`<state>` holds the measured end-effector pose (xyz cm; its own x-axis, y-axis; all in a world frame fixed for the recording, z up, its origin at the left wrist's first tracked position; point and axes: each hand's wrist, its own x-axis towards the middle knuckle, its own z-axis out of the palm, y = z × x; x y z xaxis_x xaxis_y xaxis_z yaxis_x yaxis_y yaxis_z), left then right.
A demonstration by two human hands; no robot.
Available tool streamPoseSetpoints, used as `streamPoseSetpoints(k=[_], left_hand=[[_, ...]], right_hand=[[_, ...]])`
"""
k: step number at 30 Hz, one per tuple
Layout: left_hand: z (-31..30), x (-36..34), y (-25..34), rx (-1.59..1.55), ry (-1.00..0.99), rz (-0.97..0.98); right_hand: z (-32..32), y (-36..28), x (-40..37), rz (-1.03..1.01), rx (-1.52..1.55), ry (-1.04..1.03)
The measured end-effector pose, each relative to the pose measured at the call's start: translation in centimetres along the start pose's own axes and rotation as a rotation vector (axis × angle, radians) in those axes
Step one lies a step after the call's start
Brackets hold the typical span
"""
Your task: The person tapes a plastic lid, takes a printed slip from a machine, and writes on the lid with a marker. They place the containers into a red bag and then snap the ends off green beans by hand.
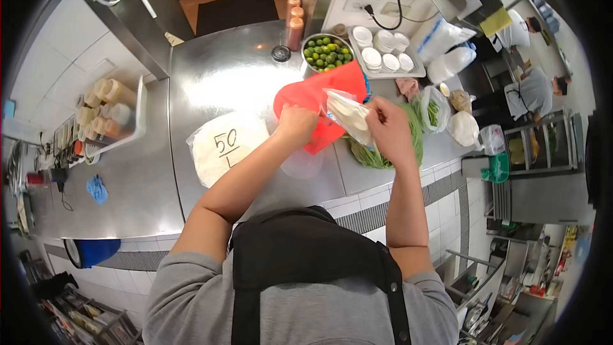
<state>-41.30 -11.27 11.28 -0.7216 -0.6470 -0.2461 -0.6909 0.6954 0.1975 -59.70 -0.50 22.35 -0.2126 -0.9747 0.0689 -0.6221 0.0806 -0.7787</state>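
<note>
My left hand (298,125) is closed on the edge of a red plastic bag (338,86) above the steel counter (211,89). In my right hand (388,129) is a clear bag with pale contents (349,114), pinched at its upper right side and tilted against the red bag. A flat bag of white material marked "50" (220,144) lies on the counter left of my left forearm. Behind my right hand sits a bag of green vegetables (373,153). What lies under the red bag is mostly hidden.
A bowl of limes (327,53), orange bottles (295,29) and a tray of white lidded cups (383,51) stand at the back. A bin of containers (115,115) is at left, with a blue cloth (96,189). Two people (531,92) are at far right.
</note>
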Motion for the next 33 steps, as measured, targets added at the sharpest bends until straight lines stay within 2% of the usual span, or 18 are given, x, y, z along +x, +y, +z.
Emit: streamPoseSetpoints(k=[2,5,8,11,14,17,20,23,24,26,27,29,31,33], left_hand=[[0.6,-0.5,-1.7,-0.144,0.019,-0.085],[0.8,-0.9,-2.8,-0.609,0.488,-0.345],[-0.2,-1.1,-3.1,-0.895,0.878,-0.350],[-0.1,-0.7,-2.8,-0.997,1.064,-0.068],[-0.3,0.3,-2.5,-1.094,1.153,0.038],[0.1,0.8,-3.1,-1.317,1.063,0.050],[1.1,1.7,-3.8,-1.310,1.115,0.079],[0.6,0.6,-3.2,-1.272,1.171,0.155],[1.0,0.5,-3.3,-1.226,1.170,0.142],[2.2,0.7,-3.2,-1.146,1.154,0.136],[2.6,0.2,-3.4,-1.240,1.011,0.079],[1.7,-0.8,-3.0,-1.282,1.003,0.111],[1.8,-2.0,-3.1,-1.180,1.020,0.119],[1.6,-3.8,-2.4,-1.047,1.106,0.150]], right_hand=[[1.7,-0.7,2.2,-0.034,-0.146,-0.021],[3.5,0.2,5.5,-0.026,-0.368,-0.093],[5.1,1.5,9.1,-0.018,-0.499,-0.099],[7.3,3.6,12.6,-0.077,-0.534,-0.046],[9.3,3.7,14.4,-0.082,-0.709,-0.008],[11.0,5.9,16.4,-0.206,-0.862,-0.109],[12.1,6.5,17.0,-0.301,-0.973,-0.190],[13.0,7.5,16.4,-0.541,-0.965,-0.078],[14.1,8.9,16.7,-0.501,-0.955,-0.067],[14.8,10.2,16.9,-0.423,-0.885,-0.190],[14.7,11.1,17.0,-0.373,-0.853,-0.243],[15.4,13.8,17.6,-0.532,-0.814,-0.096],[15.4,14.3,17.6,-0.558,-0.790,-0.088],[15.0,13.1,16.4,-0.391,-0.723,-0.214]])
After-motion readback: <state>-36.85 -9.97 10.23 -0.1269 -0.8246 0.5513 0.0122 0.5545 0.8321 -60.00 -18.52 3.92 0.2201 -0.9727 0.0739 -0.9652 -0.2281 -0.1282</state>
